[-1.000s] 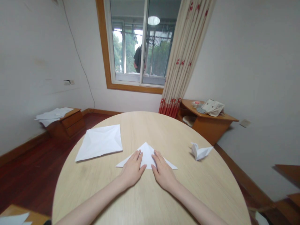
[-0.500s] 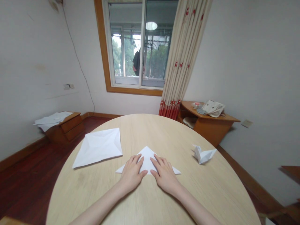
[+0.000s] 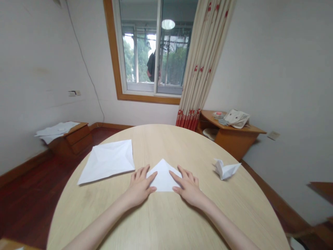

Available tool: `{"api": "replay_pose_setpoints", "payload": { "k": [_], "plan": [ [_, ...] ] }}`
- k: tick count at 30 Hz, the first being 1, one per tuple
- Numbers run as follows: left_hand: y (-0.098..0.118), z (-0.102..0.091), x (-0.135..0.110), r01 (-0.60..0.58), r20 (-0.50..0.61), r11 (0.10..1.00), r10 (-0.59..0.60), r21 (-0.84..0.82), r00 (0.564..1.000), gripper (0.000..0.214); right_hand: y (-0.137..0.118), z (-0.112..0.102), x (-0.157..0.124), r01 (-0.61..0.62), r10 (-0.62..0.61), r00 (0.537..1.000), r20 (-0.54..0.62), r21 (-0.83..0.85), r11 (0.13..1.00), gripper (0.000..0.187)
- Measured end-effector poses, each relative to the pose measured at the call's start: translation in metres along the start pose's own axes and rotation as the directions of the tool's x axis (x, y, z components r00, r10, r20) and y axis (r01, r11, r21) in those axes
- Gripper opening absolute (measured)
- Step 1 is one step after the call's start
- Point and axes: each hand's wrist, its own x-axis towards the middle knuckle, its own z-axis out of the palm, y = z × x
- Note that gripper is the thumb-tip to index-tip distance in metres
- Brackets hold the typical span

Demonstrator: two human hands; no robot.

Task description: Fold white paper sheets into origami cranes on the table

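A white paper folded into a triangle [image 3: 163, 176] lies flat on the round wooden table [image 3: 166, 222], its tip pointing away from me. My left hand [image 3: 139, 184] rests flat on the triangle's left corner with fingers spread. My right hand [image 3: 188, 184] lies flat over the right corner, fingers also spread. Neither hand grips anything; both press down on the paper.
A larger creased white sheet [image 3: 108, 160] lies on the table to the left. A small folded paper figure [image 3: 224, 169] sits to the right. Beyond the table stand a low wooden drawer unit with papers [image 3: 66, 133] and a corner shelf with a bag [image 3: 231, 128].
Both hands have slid apart along the triangle's base, from its middle toward the outer corners. The view has shifted slightly.
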Motion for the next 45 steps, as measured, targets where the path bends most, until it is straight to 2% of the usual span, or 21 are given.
{"api": "replay_pose_setpoints", "payload": {
  "k": [4, 7, 12, 19, 25, 29, 34, 37, 45],
  "plan": [
    [-0.003, -0.009, -0.001, 0.014, 0.025, 0.999, -0.015, 0.043, 1.000, 0.055, 0.005, -0.003, 0.001, -0.033, 0.035, 0.998, 0.051, -0.026, 0.999, 0.060],
    [-0.006, -0.011, -0.001, -0.023, 0.008, 0.998, 0.022, 0.059, 1.000, 0.054, 0.010, -0.006, 0.001, -0.043, 0.045, 0.997, 0.063, -0.037, 0.998, 0.063],
    [-0.014, -0.010, 0.000, -0.053, -0.061, 0.994, 0.059, 0.096, 0.996, 0.058, 0.019, -0.015, -0.001, -0.108, 0.113, 0.987, 0.111, -0.048, 0.993, 0.069],
    [-0.035, -0.007, 0.003, -0.004, -0.091, 0.988, 0.018, 0.156, 0.996, 0.072, 0.034, -0.028, -0.003, -0.135, 0.139, 0.974, 0.177, -0.032, 0.990, 0.077],
    [-0.044, -0.020, 0.002, 0.072, -0.012, 0.978, -0.071, 0.198, 0.997, 0.086, 0.042, -0.038, -0.004, -0.175, 0.183, 0.953, 0.242, -0.053, 0.983, 0.081],
    [-0.052, -0.021, 0.002, 0.086, -0.024, 0.971, -0.083, 0.221, 0.996, 0.090, 0.050, -0.040, -0.005, -0.186, 0.201, 0.948, 0.245, -0.083, 0.979, 0.082],
    [-0.060, -0.019, 0.003, 0.087, -0.003, 0.970, -0.089, 0.229, 0.996, 0.092, 0.066, -0.036, -0.003, -0.137, 0.145, 0.957, 0.252, -0.049, 0.989, 0.082],
    [-0.061, -0.022, 0.003, 0.102, 0.010, 0.969, -0.107, 0.224, 0.994, 0.093, 0.073, -0.036, -0.004, -0.101, 0.107, 0.962, 0.251, -0.036, 0.994, 0.078],
    [-0.057, -0.028, 0.001, 0.114, 0.054, 0.964, -0.130, 0.241, 0.990, 0.092, 0.077, -0.041, -0.006, -0.119, 0.135, 0.952, 0.275, -0.074, 0.990, 0.073]
  ]
}}
